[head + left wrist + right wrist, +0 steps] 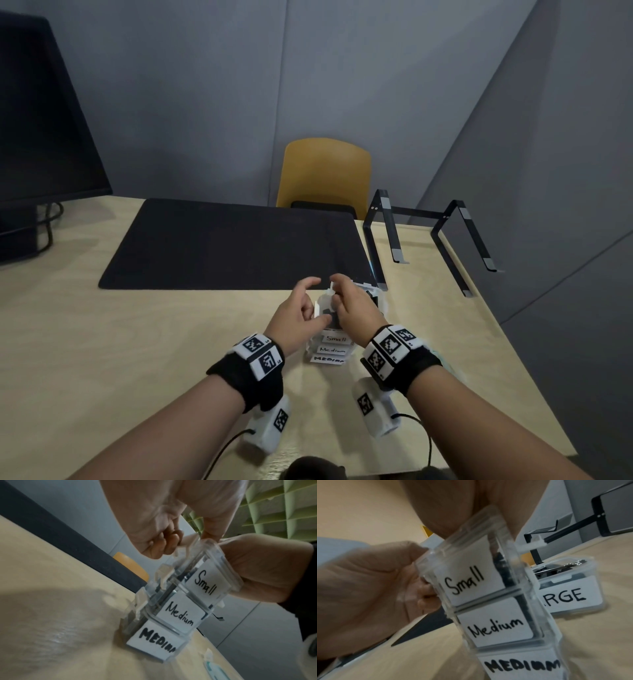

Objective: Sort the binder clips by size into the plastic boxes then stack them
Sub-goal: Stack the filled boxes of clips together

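Three clear plastic boxes stand stacked near the table's front: the Small box point(334, 338) point(205, 580) point(467, 574) on top, a Medium box point(332, 350) point(181, 615) point(494, 627) under it, and a second MEDIUM box point(329, 359) point(154, 642) point(522, 666) on the wood. Dark clips show through their walls. My left hand point(313, 301) point(188, 539) pinches the Small box's left side and top, its index finger raised. From above and the right, my right hand point(342, 294) point(471, 520) grips the same box. The stack looks tilted in both wrist views.
A LARGE box point(573, 595) point(376, 294) with clips inside sits just behind the stack on the right. Farther back lie a black mat point(233, 243), a black laptop stand point(428, 233), a yellow chair point(325, 171) and a monitor point(41, 120). The table edge point(507, 342) runs close on the right.
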